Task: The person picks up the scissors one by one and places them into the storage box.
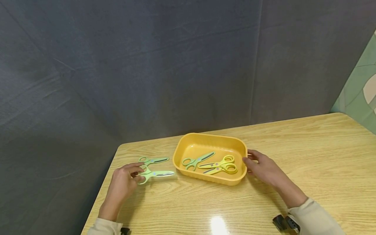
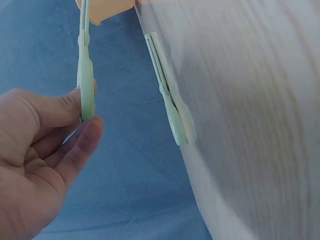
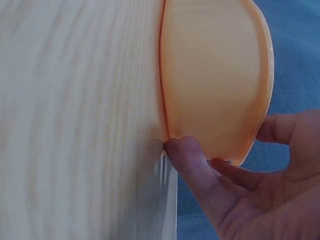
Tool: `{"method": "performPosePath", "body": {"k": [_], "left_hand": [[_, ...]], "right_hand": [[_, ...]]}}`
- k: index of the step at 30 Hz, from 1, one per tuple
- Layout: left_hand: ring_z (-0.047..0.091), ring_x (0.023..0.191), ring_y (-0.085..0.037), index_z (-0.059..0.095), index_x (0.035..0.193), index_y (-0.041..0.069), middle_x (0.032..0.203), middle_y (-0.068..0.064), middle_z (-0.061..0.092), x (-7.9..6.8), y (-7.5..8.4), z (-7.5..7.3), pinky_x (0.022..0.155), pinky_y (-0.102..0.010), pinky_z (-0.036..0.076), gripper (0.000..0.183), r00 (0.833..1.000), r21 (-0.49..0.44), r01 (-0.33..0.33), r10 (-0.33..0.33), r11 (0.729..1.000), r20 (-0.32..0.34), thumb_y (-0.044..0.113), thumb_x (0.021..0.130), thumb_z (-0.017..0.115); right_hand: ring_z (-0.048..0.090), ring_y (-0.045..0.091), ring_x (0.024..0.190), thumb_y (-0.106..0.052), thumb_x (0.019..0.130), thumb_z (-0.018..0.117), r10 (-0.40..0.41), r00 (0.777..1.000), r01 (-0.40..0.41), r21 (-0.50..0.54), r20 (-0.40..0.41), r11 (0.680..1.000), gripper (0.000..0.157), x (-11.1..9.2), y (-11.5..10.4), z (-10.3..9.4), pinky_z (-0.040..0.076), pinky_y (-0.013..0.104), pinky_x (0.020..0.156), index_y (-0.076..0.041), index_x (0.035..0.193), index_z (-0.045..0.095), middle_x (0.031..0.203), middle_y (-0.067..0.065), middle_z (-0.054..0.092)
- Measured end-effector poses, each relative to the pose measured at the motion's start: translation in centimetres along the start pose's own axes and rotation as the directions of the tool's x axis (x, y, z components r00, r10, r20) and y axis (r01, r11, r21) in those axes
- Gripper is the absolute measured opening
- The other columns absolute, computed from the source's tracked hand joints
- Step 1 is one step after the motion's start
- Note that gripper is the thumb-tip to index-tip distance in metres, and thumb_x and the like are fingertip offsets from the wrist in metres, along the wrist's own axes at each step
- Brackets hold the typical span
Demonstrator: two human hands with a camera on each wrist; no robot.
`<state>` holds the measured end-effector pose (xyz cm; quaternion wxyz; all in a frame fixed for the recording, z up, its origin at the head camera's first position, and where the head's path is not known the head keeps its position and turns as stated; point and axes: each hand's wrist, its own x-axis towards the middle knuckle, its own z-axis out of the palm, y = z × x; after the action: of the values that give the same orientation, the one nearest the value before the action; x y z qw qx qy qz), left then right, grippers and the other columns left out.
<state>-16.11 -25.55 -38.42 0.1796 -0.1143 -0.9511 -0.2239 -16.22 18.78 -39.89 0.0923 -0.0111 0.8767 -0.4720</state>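
My left hand (image 1: 121, 184) pinches light green scissors (image 1: 160, 174) by the handle loops between thumb and fingers. They are held above the table, blades pointing right toward the tray; the left wrist view shows these scissors (image 2: 86, 70) edge-on. Another pair of green scissors (image 1: 157, 160) lies flat on the table just behind. A yellow plastic tray (image 1: 217, 138) stands to the right, with green scissors (image 1: 195, 161) and yellow scissors (image 1: 222, 167) inside. At the tray's right end, my right hand (image 1: 265, 168) grips the wall, thumb at the rim and fingers against the outside.
The wood-grain table (image 1: 308, 156) extends to the right of the tray. A dark grey cloth (image 1: 188, 71) hangs behind its back edge and along the left. Green patterned material (image 1: 359, 85) shows at the far right.
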Motion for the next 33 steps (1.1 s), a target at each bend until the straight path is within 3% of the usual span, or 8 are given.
{"method": "performPosePath", "body": {"k": [3, 7, 10, 14, 26, 33], "left_hand": [[0.069, 0.080, -0.018, 0.080, 0.089, 0.008, 0.115, -0.005, 0.075, 0.0, 0.1, -0.1, 0.064, -0.026, 0.058, 0.023, 1.000, 0.012, -0.018, 0.018, 1.000, -0.014, 0.001, 0.068, 0.088], [0.072, 0.096, -0.030, 0.080, 0.090, 0.007, 0.115, -0.008, 0.075, 0.1, 0.2, -0.2, 0.093, -0.046, 0.057, 0.025, 0.999, 0.012, -0.048, 0.048, 0.999, -0.023, 0.004, 0.067, 0.089], [0.071, 0.091, -0.029, 0.080, 0.090, 0.007, 0.115, -0.007, 0.075, 0.1, 0.3, -0.3, 0.090, -0.044, 0.058, 0.025, 0.999, 0.006, -0.045, 0.045, 0.999, -0.022, 0.005, 0.066, 0.089], [0.065, 0.078, -0.018, 0.080, 0.089, 0.008, 0.115, -0.006, 0.075, 0.1, 0.3, -0.3, 0.062, -0.025, 0.053, 0.024, 1.000, -0.004, -0.023, 0.022, 1.000, -0.020, 0.004, 0.068, 0.088], [0.067, 0.080, -0.019, 0.080, 0.093, 0.009, 0.113, -0.006, 0.076, 0.2, 0.4, -0.8, 0.062, -0.023, 0.052, 0.024, 0.998, -0.008, 0.021, -0.022, 1.000, -0.056, 0.006, 0.070, 0.088], [0.067, 0.085, -0.019, 0.080, 0.096, 0.010, 0.116, -0.005, 0.075, 0.6, 1.1, -0.8, 0.065, -0.025, 0.052, 0.024, 0.999, -0.018, 0.026, -0.026, 1.000, -0.032, 0.010, 0.072, 0.087]], "right_hand": [[0.069, 0.031, 0.107, -0.033, 0.107, 0.043, -0.001, 1.000, 0.001, 0.003, 0.001, 1.000, 0.064, 0.0, 0.0, 0.0, 0.062, 0.037, 0.084, 0.009, 0.152, 0.025, 0.146, 0.035, 0.043], [0.069, 0.031, 0.107, -0.033, 0.107, 0.043, -0.001, 1.000, 0.001, 0.003, 0.002, 1.000, 0.064, -0.1, -0.1, 0.0, 0.062, 0.038, 0.084, 0.008, 0.152, 0.025, 0.146, 0.035, 0.043], [0.069, 0.032, 0.108, -0.033, 0.107, 0.043, -0.003, 1.000, 0.003, 0.004, 0.004, 1.000, 0.064, -0.1, -0.1, 0.0, 0.062, 0.038, 0.084, 0.008, 0.152, 0.025, 0.146, 0.035, 0.042], [0.068, 0.033, 0.109, -0.033, 0.107, 0.043, -0.008, 1.000, 0.008, 0.011, 0.006, 1.000, 0.064, -0.1, -0.1, 0.0, 0.062, 0.038, 0.084, 0.009, 0.153, 0.025, 0.146, 0.035, 0.042], [0.069, 0.033, 0.108, -0.033, 0.107, 0.044, -0.010, 1.000, 0.010, -0.007, -0.001, 1.000, 0.064, -0.2, -0.2, -0.1, 0.062, 0.037, 0.083, 0.009, 0.152, 0.025, 0.145, 0.035, 0.043], [0.069, 0.031, 0.106, -0.034, 0.107, 0.044, 0.002, 1.000, -0.002, -0.006, -0.001, 1.000, 0.065, -0.2, -0.1, 0.0, 0.062, 0.037, 0.084, 0.008, 0.153, 0.024, 0.145, 0.035, 0.043]]}}
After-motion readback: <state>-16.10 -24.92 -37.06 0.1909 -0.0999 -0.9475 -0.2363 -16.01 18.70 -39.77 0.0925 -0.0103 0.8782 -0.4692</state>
